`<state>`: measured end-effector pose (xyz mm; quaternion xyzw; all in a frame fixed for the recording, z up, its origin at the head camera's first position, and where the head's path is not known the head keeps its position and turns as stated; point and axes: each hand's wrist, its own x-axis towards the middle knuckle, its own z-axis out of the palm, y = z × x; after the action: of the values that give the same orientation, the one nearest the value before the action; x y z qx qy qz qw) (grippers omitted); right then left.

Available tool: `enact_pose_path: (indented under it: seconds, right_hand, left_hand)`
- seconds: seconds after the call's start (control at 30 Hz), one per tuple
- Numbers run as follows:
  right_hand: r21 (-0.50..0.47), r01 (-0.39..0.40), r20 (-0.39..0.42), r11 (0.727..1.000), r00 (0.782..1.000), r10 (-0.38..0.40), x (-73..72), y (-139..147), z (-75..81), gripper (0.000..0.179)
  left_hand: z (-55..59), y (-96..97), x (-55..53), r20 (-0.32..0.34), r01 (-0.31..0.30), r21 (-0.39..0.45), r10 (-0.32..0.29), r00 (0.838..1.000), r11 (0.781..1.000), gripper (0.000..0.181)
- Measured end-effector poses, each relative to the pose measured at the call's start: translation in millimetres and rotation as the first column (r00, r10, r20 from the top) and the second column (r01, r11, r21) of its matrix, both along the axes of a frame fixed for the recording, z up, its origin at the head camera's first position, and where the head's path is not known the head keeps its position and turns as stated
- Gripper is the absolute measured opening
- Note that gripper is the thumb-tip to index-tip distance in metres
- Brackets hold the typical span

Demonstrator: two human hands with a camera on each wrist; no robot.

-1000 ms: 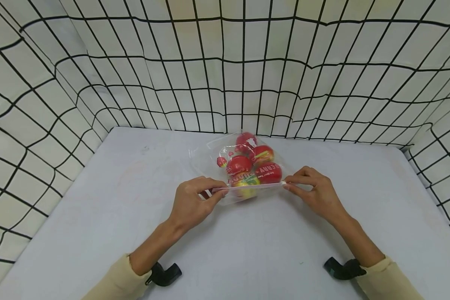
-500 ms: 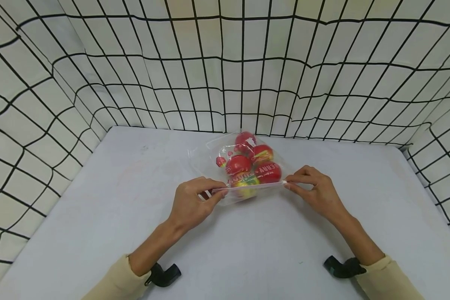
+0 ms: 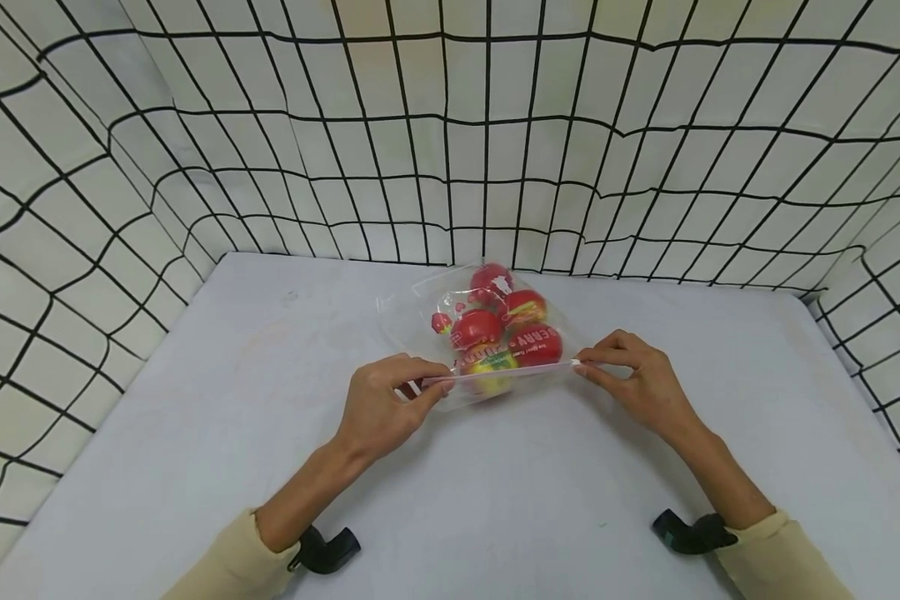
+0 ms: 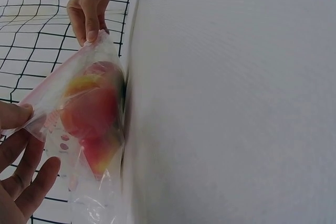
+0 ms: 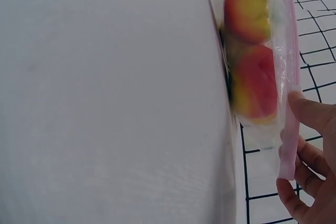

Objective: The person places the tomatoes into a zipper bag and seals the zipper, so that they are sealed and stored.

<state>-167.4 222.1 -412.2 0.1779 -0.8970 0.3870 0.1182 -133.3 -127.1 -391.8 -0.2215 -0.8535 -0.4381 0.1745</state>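
Observation:
A clear zip bag [image 3: 412,312] with red print lies at the far middle of the table in the head view. Inside are several round red-and-yellow fruits [image 3: 477,330]. My left hand [image 3: 382,404] pinches the left end of the pink zip strip [image 3: 513,371] between thumb and forefinger; its other fingers are spread in the left wrist view. Toward the strip's right end, my right hand [image 3: 637,387] pinches a small white slider [image 5: 294,88]. The right wrist view shows the strip's tail [image 5: 287,163] running on past the thumb toward the lower fingers.
A white cloth covers the table [image 3: 495,500]. Black grid netting [image 3: 487,150] stands behind the bag and along both sides, over pale walls. Dark curved camera mounts [image 3: 330,552] sit at both wrists, beside beige sleeves [image 3: 232,562].
My right hand has shifted slightly right, with the white slider between its fingertips. The left hand keeps its hold at the other end, and the fruits stay nearly in place.

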Motion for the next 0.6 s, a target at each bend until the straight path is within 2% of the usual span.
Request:
enact_pose_path:
  seconds: [0.27, 0.6]
  right_hand:
    - [0.009, -0.004, -0.024, 1.0, 1.0, 0.004, -2.0, 3.8, -0.8, 0.02]
    - [0.027, 0.0, -0.03, 1.0, 1.0, 0.001, -5.5, 7.8, -2.1, 0.018]
  left_hand:
    - [-1.7, -0.1, 0.6, 0.018, 0.014, 0.009, -0.014, 1.0, 1.0, 0.013]
    - [-1.0, -0.4, 1.9, 0.018, -0.004, -0.005, 0.004, 1.0, 1.0, 0.014]
